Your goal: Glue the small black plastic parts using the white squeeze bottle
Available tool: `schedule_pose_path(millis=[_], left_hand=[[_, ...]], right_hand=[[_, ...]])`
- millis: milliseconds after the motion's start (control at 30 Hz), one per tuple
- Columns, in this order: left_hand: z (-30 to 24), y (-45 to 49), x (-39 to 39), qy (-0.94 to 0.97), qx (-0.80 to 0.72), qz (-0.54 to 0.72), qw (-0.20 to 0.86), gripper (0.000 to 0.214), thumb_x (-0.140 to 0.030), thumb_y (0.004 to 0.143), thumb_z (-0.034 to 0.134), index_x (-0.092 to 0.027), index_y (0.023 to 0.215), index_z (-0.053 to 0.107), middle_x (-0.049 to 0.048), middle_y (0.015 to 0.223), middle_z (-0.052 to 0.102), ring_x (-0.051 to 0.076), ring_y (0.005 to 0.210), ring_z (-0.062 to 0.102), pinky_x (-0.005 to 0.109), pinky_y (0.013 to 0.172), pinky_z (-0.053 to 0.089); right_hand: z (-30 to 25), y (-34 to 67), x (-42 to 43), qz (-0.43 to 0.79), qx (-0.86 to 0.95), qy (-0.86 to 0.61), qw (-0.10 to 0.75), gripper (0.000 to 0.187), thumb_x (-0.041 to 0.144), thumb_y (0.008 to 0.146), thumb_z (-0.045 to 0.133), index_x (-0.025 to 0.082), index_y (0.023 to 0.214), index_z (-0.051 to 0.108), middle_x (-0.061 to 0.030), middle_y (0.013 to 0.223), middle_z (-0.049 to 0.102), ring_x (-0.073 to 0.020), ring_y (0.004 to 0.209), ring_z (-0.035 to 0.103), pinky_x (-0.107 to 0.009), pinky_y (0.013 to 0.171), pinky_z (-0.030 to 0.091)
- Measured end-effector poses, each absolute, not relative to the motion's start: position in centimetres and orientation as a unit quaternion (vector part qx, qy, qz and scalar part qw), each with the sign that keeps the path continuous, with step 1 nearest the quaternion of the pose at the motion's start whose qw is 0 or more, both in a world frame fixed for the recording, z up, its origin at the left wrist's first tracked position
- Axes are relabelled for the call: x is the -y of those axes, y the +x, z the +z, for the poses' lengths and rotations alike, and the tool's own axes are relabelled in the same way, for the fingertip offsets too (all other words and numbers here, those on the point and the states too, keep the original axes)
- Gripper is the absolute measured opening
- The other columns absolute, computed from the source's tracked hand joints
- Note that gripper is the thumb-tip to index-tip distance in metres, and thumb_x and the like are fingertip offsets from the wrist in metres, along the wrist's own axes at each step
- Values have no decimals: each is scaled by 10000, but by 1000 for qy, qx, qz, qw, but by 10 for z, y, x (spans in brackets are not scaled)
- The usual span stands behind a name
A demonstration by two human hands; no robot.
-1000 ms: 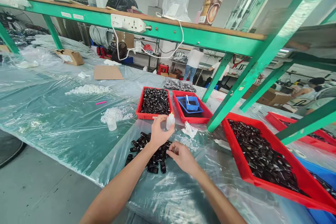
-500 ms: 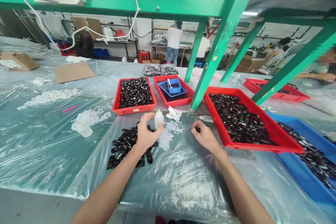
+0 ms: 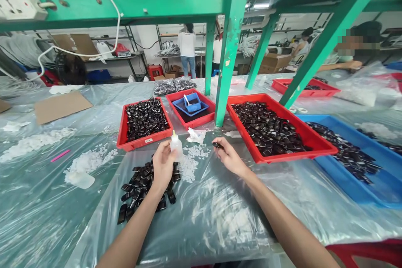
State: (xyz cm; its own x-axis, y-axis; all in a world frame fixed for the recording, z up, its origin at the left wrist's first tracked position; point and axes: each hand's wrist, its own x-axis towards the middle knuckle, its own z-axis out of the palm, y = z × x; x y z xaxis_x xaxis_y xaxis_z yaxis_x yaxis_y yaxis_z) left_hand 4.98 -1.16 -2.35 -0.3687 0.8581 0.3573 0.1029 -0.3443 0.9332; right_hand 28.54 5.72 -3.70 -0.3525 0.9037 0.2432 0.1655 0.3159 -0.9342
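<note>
A gap stood open between the left hand (image 3: 163, 163) and the right hand (image 3: 230, 157), its floor strewn on the left with white beads (image 3: 190, 168). Nearer me, between the forearms, the plastic sheet (image 3: 213, 213) gave a broad, flat lane. A heap of black clips (image 3: 136, 188) cluttered the left side. Ahead, crumpled tissue (image 3: 196, 135) and the middle red tray (image 3: 201, 121) cut the way short; the big red tray (image 3: 297, 157) hemmed in the right, and a green post (image 3: 226, 67) rose between those trays.

The left forearm (image 3: 133, 228) partly hides the black pieces (image 3: 143, 182).
</note>
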Motion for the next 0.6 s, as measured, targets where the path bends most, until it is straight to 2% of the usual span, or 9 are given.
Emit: schedule_pose_path(millis=[100, 200, 333, 433, 600], left_hand=[[-19, 50, 10, 400, -436, 696, 407, 300, -439, 846, 679, -176, 991, 674, 46, 894, 697, 170, 772, 638, 281, 721, 503], [-14, 51, 11, 347, -385, 694, 501, 319, -475, 850, 691, -158, 879, 677, 13, 724, 611, 116, 617, 520, 241, 590, 435], [-10, 53, 14, 295, -342, 681, 577, 277, -423, 839, 727, -164, 813, 629, -20, 657, 511, 81, 535, 420, 212, 503, 370], [-9, 56, 14, 245, -314, 681, 614, 280, -374, 784, 790, -169, 812, 601, -31, 661, 477, 74, 532, 408, 191, 460, 336], [-10, 62, 11, 206, -325, 686, 617, 359, -321, 683, 879, -175, 786, 567, -47, 653, 468, 58, 519, 397, 171, 434, 312]], right_hand=[[-40, 277, -53, 502, 672, -338, 427, 323, 321, 903, 523, 214, 1206, 494, -64, 1003, 666, -125, 629, 575, -241, 527, 417], [-39, 272, -50, 555, 636, -316, 434, 364, 413, 897, 622, 228, 1186, 500, -83, 1037, 706, -136, 634, 625, -230, 485, 400], [-36, 270, -47, 555, 618, -330, 449, 392, 533, 828, 718, 211, 1017, 600, -54, 836, 707, -158, 620, 625, -219, 420, 342], [-34, 269, -46, 532, 624, -354, 450, 410, 542, 815, 735, 191, 1019, 677, -10, 658, 633, -147, 550, 572, -222, 400, 312], [-32, 266, -43, 540, 608, -345, 469, 419, 516, 782, 778, 184, 1030, 720, -15, 705, 655, -120, 520, 533, -232, 418, 339]])
